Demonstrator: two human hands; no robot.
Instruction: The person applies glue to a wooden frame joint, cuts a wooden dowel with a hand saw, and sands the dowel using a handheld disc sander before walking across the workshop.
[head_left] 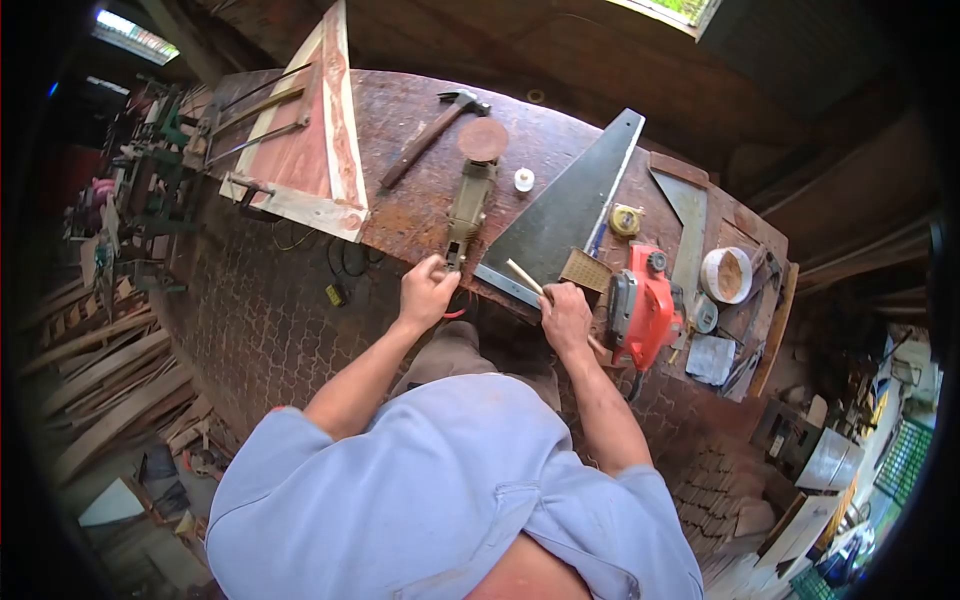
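My left hand [428, 292] is closed at the rear end of a grinder [467, 210] with a round brown disc [483, 140], lying on the workbench. My right hand [567, 318] holds a thin light wooden stick [526, 277] that points up and left over the lower edge of a dark triangular board [565, 205]. A brown textured block [586, 270] lies just above my right hand. To its right sits a red power planer [648, 305]. A hammer [432, 138] lies beyond the grinder, and a small white bottle [524, 180] stands between grinder and board.
A clamped wooden frame [342, 120] lies at the bench's left end. Towards the right are a yellow tape measure [625, 220], a metal square [690, 235] and a white tub [727, 275]. Stacked wood strips [120, 395] lie on the floor at left. A cable hangs below the bench.
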